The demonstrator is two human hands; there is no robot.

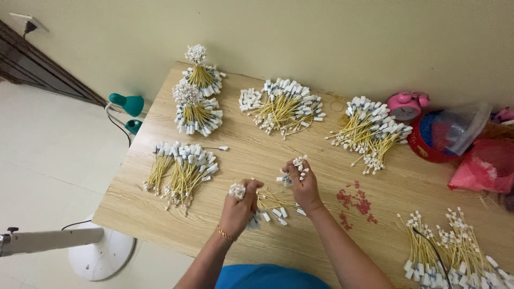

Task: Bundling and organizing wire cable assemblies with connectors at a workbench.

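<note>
My left hand [239,207] is closed around a small bunch of yellow wires [270,202], their white connector ends sticking up above the fist. My right hand [303,184] pinches a few more white-tipped wires between raised fingers, just to the right. Both hands hover over the front middle of a light wooden table [251,152]. The yellow wires trail between the two hands, with white and blue tagged ends lying on the wood below.
Heaps of yellow wires lie around: front left [182,170], two tied bundles at back left [197,103], back middle [282,106], back right [372,131], front right [455,251]. Small red bands [356,202], a pink alarm clock [406,105], a red tub [436,140], a red bag [484,166]. White fan base [101,254] on floor.
</note>
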